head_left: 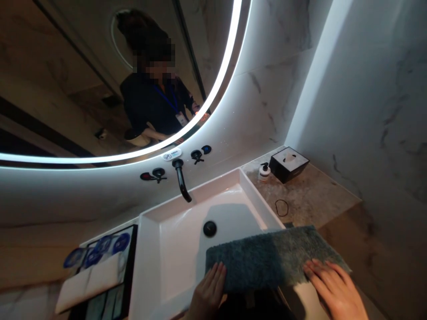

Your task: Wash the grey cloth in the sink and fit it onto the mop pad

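A folded grey-green towel (263,255) spans the space between my two hands, over the front right part of the white sink (176,262). My left hand (210,286) grips its left end, with the fingers lying over the top face. At the other end my right hand (333,282) holds the towel near its front edge, fingers together on the fabric. Both thumbs are hidden. Part of the sink's front rim is covered by the towel and my left hand.
A black tap (181,180) juts from the wall between two cross handles. On the right counter are a soap bottle (264,173), a tissue box (289,164) and a dark hair tie (282,207). A tray (132,253) with blue-lidded items stands left. Above, a lit mirror (83,89) reflects a person.
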Tool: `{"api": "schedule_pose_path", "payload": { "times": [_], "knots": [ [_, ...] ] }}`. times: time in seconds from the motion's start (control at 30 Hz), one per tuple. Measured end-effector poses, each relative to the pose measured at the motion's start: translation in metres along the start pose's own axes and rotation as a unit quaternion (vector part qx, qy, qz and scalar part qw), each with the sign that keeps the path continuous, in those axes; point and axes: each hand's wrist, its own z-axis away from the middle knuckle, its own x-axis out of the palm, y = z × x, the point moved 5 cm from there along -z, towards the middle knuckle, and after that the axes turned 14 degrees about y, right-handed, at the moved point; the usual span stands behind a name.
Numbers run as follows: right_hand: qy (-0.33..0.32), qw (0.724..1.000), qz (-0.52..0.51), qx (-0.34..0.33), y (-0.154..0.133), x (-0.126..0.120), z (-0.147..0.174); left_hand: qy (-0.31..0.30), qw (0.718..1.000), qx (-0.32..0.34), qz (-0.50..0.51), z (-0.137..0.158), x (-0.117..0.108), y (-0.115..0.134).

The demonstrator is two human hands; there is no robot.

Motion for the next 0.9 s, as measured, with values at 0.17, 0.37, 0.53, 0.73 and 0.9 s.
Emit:
{"api": "schedule_pose_path", "payload": {
  "times": [0.17, 0.37, 0.53, 0.73, 0.9],
  "knots": [
    [-0.010, 1.000, -0.012, 0.010, -0.004, -0.001, -0.006, -0.024, 0.999, -0.027, 0.021, -0.005, -0.001, -0.003],
    [0.078, 0.974, -0.002, 0.214, 0.038, -0.024, 0.005, -0.053, 0.996, -0.062, 0.039, 0.003, 0.005, -0.010],
    [0.011, 0.852, -0.047, 0.521, 0.129, 0.029, 0.033, -0.047, 0.993, -0.093, 0.050, 0.010, 0.015, -0.010],
    [-0.128, 0.887, -0.225, 0.383, 0.139, 0.126, -0.019, 0.003, 0.993, -0.109, 0.056, 0.000, 0.026, -0.010],
    [-0.116, 0.861, -0.261, 0.421, 0.128, 0.167, -0.036, 0.000, 0.991, -0.109, 0.078, -0.045, 0.021, -0.023]
  ]
}}
